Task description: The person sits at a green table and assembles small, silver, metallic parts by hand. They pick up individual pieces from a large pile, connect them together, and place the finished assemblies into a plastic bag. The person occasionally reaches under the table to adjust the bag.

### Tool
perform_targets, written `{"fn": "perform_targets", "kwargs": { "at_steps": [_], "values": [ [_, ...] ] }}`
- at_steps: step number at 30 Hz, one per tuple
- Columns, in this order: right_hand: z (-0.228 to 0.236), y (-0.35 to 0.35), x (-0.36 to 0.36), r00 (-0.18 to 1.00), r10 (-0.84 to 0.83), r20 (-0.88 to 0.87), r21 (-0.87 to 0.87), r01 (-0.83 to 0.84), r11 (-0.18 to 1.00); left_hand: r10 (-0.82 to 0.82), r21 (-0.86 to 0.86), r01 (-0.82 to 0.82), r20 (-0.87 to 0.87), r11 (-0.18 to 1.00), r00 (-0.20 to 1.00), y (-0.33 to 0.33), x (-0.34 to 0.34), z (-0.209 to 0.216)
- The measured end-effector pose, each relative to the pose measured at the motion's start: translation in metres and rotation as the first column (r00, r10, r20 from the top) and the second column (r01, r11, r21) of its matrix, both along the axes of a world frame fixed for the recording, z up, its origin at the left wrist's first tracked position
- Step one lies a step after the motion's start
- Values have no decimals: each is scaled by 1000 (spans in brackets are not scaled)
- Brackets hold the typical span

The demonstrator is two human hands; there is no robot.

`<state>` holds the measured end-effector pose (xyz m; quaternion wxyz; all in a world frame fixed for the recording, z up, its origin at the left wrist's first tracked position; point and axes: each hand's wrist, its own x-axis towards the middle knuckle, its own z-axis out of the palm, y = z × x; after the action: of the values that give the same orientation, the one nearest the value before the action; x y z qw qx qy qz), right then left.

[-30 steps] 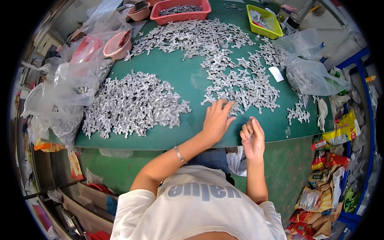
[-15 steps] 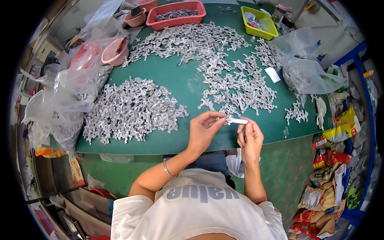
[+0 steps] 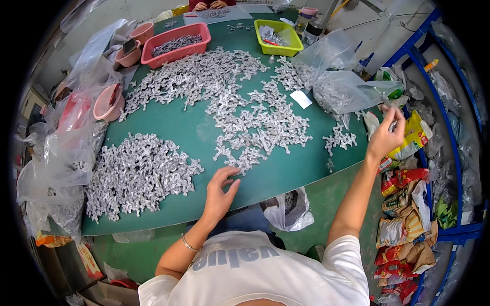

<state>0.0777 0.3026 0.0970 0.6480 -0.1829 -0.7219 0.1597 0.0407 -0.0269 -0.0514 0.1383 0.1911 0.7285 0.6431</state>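
Note:
My left hand (image 3: pixel 219 196) is over the near edge of the green table (image 3: pixel 275 181). Its fingers are apart, and the fingertips reach toward the closest end of a spread of small grey metal parts (image 3: pixel 275 125). Off to the right, my right hand (image 3: pixel 388 133) is raised beside the table's right end, fingers closed. A bit of something greyish shows between them, too small to name. Just left of that hand lies a clear plastic bag (image 3: pixel 334 94) holding similar parts. A separate heap of metal parts (image 3: pixel 140 176) lies on the left.
A pink tray (image 3: pixel 176 43) and a yellow-green tray (image 3: pixel 279 38) stand at the back. Clear bags (image 3: pixel 51 173) crowd the left edge. A blue rack (image 3: pixel 449 56) and colourful packets (image 3: pixel 403 199) line the right. Another person's hands (image 3: pixel 209 5) work at the far end.
My hands have come apart. The right one has swung far right, past the table's edge; the left has let go of the small part. The view has shifted right.

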Motion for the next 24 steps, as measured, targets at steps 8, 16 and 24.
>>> {"fn": "perform_targets", "kwargs": {
  "at_steps": [8,16,24],
  "values": [
    [-17,96,-18,823,-375,426,281,274,920,-4,-141,-20,-168,990,986,1,-5,-1],
    [-68,-47,-5,851,480,213,-475,-339,812,20,-298,-216,-546,930,837,35,-38,-36],
    [-167,-116,-21,563,441,699,-313,-314,896,-119,-503,-260,-603,825,789,72,-50,-33]
  ]
}}
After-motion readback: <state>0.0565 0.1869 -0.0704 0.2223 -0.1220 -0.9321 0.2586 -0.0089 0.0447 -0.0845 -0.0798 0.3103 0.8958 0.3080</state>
